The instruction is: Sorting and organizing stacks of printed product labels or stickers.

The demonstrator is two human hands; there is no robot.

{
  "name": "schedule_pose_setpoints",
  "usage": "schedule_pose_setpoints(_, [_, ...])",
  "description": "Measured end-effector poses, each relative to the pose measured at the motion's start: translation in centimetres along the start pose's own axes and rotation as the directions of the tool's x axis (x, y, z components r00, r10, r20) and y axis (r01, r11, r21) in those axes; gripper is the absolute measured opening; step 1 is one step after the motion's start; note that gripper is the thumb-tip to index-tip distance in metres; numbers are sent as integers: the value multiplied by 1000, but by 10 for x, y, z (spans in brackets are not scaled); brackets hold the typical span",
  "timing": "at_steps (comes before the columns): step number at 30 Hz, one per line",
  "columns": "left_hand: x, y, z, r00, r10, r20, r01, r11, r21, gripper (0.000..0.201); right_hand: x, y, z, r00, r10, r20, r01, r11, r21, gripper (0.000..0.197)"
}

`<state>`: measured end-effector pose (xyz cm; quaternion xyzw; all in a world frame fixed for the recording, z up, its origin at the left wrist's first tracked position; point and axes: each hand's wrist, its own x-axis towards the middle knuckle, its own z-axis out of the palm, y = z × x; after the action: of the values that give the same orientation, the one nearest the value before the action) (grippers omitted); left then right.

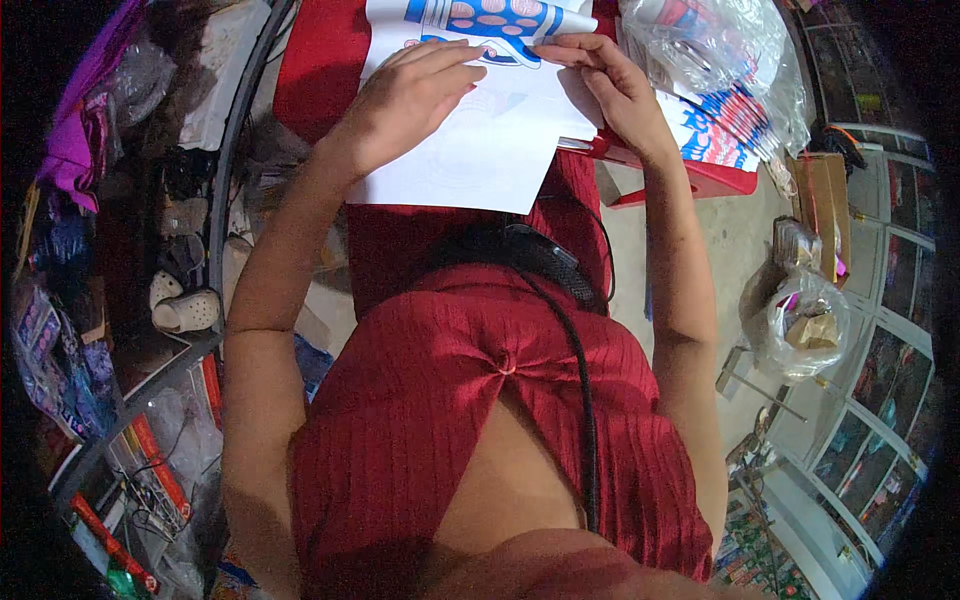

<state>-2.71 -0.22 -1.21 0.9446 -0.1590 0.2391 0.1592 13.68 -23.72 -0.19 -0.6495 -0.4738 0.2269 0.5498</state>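
A white paper sheet point(450, 165) lies before me on a red surface, its lower edge hanging toward my lap. Blue and pink-red printing point(490, 18) covers its far part, where a curved blue strip appears folded or overlapped. My left hand point(425, 90) rests over the sheet's left side, fingers stretched toward the middle. From the right, my right hand point(612, 85) has its thumb and fingers drawn together at the printed part's right edge. The fingertips seem to pinch the paper there, though the exact grip is hard to make out.
Printed blue and red papers point(718, 125) lie at the right beside a clear plastic bag point(720, 40), on a red stool point(725, 180). Light clogs point(188, 312) sit on a rack at left. Another clear bag point(805, 325) and glass-fronted shelving point(880, 370) stand right.
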Motion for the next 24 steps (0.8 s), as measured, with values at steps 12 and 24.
schedule_pose_setpoints(12, [1,2,-1,1000,6,26,-5,999,-39,29,-2,1,3,997,34,-69,-35,999,-22,49])
schedule_pose_setpoints(24, [2,5,-4,999,-12,51,14,999,-42,29,-5,0,4,995,45,-90,-49,998,-49,44])
